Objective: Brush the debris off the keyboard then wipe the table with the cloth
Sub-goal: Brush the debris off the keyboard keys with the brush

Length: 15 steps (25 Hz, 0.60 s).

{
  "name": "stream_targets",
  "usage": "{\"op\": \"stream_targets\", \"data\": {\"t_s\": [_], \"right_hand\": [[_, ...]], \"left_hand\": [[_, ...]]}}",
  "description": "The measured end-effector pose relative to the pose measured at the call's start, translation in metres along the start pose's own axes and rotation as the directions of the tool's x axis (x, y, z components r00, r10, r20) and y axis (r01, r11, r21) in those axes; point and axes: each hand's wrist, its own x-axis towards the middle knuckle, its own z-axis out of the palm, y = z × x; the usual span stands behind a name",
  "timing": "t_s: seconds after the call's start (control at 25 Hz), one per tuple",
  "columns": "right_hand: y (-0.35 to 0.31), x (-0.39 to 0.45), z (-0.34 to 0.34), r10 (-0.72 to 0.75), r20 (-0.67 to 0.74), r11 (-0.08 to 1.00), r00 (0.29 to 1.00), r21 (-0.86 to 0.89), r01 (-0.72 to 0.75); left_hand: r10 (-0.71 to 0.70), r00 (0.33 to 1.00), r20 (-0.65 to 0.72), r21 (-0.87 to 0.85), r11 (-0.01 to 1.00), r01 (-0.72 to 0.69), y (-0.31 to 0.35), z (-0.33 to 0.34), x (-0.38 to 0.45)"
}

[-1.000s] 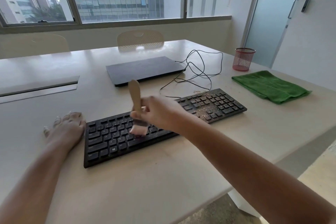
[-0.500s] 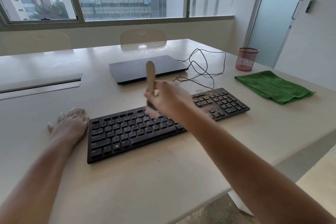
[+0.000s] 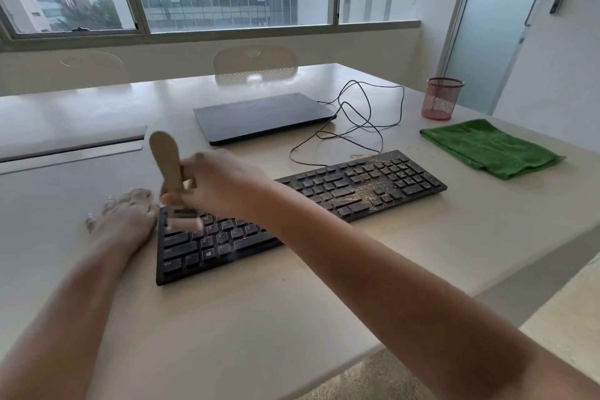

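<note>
The right grip (image 3: pixel 224 185) holds the brush (image 3: pixel 172 178) on the keyboard (image 3: pixel 292 214), the left grip (image 3: pixel 126 214) lies flat, crumbs (image 3: pixel 367 191) remain, and the cloth (image 3: pixel 490 148) waits unused.

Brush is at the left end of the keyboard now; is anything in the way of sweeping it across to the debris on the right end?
Nothing visible blocks it. The right hand holds the brush over the keyboard's left keys, and the rows between there and the debris carry only keys. The left hand rests on the table beside the left edge, outside that path.
</note>
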Motion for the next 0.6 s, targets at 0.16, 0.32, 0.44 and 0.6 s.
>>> {"op": "stream_targets", "data": {"t_s": [0.16, 0.32, 0.44, 0.6], "right_hand": [[0.02, -0.013, -0.02, 0.026, 0.194, 0.985, 0.981, -0.171, 0.007], [0.036, -0.024, -0.06, 0.218, 0.19, 0.929, 0.957, -0.341, -0.144], [0.002, -0.015, -0.027, -0.066, 0.06, 0.988, 0.996, -0.135, 0.073], [0.035, -0.016, -0.029, 0.141, 0.184, 0.982, 0.973, -0.155, -0.113]], "left_hand": [[-0.01, 1.0, -0.007, -0.018, 1.0, 0.009, 0.002, -0.001, 0.001], [-0.018, 1.0, -0.002, -0.02, 1.0, 0.018, 0.003, -0.001, 0.0], [-0.019, 1.0, -0.016, -0.023, 1.0, 0.019, 0.001, -0.001, 0.0], [-0.006, 1.0, -0.019, -0.02, 1.0, 0.006, -0.002, 0.002, 0.003]]}}
